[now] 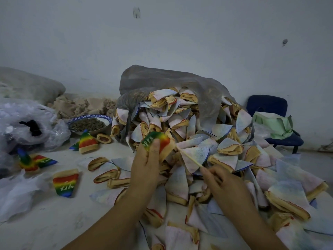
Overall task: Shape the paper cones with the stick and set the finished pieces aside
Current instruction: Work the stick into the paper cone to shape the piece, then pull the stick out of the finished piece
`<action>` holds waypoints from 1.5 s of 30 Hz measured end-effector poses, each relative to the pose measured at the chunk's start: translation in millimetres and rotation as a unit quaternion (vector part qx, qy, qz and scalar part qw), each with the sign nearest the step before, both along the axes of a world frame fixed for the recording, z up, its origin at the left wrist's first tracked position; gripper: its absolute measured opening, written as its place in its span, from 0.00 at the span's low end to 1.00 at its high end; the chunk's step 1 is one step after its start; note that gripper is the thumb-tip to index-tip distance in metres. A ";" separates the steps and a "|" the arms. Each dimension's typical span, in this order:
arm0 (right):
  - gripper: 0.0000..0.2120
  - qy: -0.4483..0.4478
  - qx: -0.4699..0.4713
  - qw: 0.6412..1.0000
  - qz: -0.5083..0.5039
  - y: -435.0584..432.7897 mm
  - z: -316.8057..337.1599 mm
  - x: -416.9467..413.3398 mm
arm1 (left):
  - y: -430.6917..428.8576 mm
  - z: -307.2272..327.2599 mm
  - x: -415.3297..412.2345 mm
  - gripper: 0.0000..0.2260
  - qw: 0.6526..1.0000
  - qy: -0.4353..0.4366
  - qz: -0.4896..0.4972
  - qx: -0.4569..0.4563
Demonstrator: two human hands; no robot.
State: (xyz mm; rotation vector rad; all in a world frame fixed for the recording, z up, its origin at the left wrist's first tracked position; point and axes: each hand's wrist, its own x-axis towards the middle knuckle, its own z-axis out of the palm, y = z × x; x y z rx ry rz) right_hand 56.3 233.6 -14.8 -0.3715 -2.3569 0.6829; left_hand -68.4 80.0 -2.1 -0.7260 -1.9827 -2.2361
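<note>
Rainbow cone (156, 141) in left hand (146, 163); right hand (219, 179) pinches stick (189, 156).

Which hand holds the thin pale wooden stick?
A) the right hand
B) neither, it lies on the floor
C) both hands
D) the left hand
A: the right hand pinches the thin pale wooden stick at its near end, while the left hand grips the rainbow-coloured paper cone.
</note>
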 end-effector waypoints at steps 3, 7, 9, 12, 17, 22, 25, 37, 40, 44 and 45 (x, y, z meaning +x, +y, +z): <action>0.12 0.006 -0.023 0.999 -0.048 2.1 4.1 -0.4 | -1.3 0.7 -1.3 0.09 0.993 0.115 0.014 -0.025; 0.10 0.013 -0.064 0.997 -0.048 -0.3 6.7 -1.1 | -3.0 -3.4 -3.1 0.23 0.972 0.209 -0.001 -0.104; 0.12 0.069 -0.133 0.989 -0.003 -12.4 12.0 -1.0 | 0.7 -8.1 4.3 0.24 0.944 0.270 -0.018 -0.189; 0.12 0.080 -0.188 0.975 0.092 -30.9 17.9 -3.0 | 6.6 -15.2 13.2 0.21 0.907 0.351 -0.019 -0.230; 0.13 0.057 -0.244 0.960 0.128 -34.6 13.7 -5.7 | 8.7 -13.0 18.6 0.21 0.876 0.398 0.001 -0.273; 0.12 0.047 -0.413 0.899 0.140 -35.8 19.3 -2.6 | 9.5 -11.3 18.6 0.21 0.851 0.435 0.010 -0.292; 0.11 0.046 -0.433 0.891 0.132 -36.0 21.7 -2.2 | 9.0 -10.6 19.0 0.21 0.844 0.444 0.017 -0.299; 0.11 0.012 -0.458 0.881 0.118 -35.0 22.5 -3.7 | 15.1 -17.5 15.1 0.25 0.813 0.495 0.051 -0.303; 0.09 0.031 -0.445 0.889 0.100 -32.3 21.0 -4.8 | 13.8 -18.0 16.5 0.24 0.839 0.462 0.016 -0.287; 0.09 0.063 -0.294 0.953 0.044 -24.9 21.8 -3.7 | 14.1 -14.9 21.0 0.19 0.869 0.442 -0.002 -0.224; 0.09 0.065 -0.248 0.966 0.041 -24.6 21.6 -3.5 | 15.0 -14.0 21.5 0.16 0.872 0.441 0.009 -0.212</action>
